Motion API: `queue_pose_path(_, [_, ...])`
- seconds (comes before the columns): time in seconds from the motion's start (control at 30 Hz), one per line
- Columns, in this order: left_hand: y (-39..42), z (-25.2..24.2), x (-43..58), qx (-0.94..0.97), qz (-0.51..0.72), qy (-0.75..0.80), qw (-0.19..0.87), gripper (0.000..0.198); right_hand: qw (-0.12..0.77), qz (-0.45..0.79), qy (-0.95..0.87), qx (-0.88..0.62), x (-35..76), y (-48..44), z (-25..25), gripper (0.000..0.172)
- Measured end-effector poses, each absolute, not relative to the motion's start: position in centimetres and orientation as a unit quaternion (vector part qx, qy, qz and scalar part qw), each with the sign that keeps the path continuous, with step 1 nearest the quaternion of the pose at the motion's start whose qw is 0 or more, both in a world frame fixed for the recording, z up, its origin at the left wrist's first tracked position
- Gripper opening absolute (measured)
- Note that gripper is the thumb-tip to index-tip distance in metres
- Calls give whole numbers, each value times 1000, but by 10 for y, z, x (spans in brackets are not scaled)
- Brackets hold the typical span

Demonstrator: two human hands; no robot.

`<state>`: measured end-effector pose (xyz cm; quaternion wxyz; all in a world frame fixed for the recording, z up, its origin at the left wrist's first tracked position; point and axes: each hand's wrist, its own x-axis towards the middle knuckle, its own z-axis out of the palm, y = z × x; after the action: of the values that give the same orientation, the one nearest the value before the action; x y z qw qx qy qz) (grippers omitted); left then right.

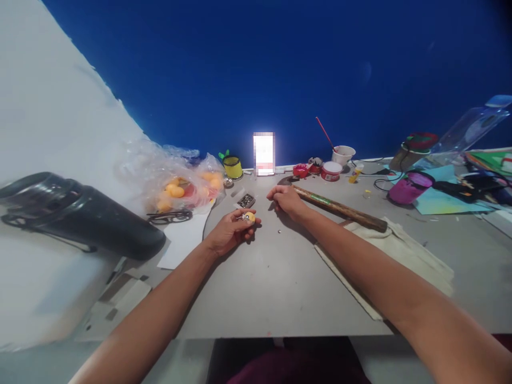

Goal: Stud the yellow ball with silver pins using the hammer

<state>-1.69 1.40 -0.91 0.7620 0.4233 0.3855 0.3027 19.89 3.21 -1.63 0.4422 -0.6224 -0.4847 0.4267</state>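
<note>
My left hand (232,232) holds a small yellow ball with silvery bits on it (250,217) between thumb and fingers, just above the grey table. To its right, my right hand (286,199) is bent over the table beside the hammer's head; whether its fingertips hold anything is too small to tell. A small open box of shiny metal pieces (246,200) lies behind the ball, between the hands. One tiny shiny piece (279,231) rests on the table in front of my right hand.
A wooden-handled hammer (348,212) lies partly on a cream cloth (404,250) under my right forearm. At left are a dark bottle (88,218) and a plastic bag of yellow balls (180,186). Paint pots (332,170) and a white cup (343,154) stand at the back.
</note>
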Motion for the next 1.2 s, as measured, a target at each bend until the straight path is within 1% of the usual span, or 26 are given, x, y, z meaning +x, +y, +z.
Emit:
queue_pose_path(0.07, [14,-9,-17,426,298,385,762,44,455,474,-443,-610,200,33,-17,24])
queue_pose_path(0.13, [14,-10,-18,433,295,385,760,43,461,499,-420,-602,201,35,-19,25])
queue_pose_path(0.23, [14,-10,-18,441,293,385,756,44,465,510,-418,-591,202,37,-21,28])
queue_pose_path(0.3, [14,-9,-19,442,289,386,756,44,469,515,-424,-579,202,37,-23,26])
queue_pose_path(0.47, [14,-9,-18,441,285,386,759,47,461,506,-455,-569,203,35,-23,21])
queue_pose_path(0.73, [15,-10,-19,446,278,391,756,50,463,485,-470,-574,202,34,-23,18])
queue_pose_path(1.1, [13,-8,-19,448,275,392,755,49,465,475,-488,-565,203,36,-29,15])
queue_pose_path(1.2, [14,-9,-19,449,275,389,756,51,464,483,-496,-553,203,34,-29,11])
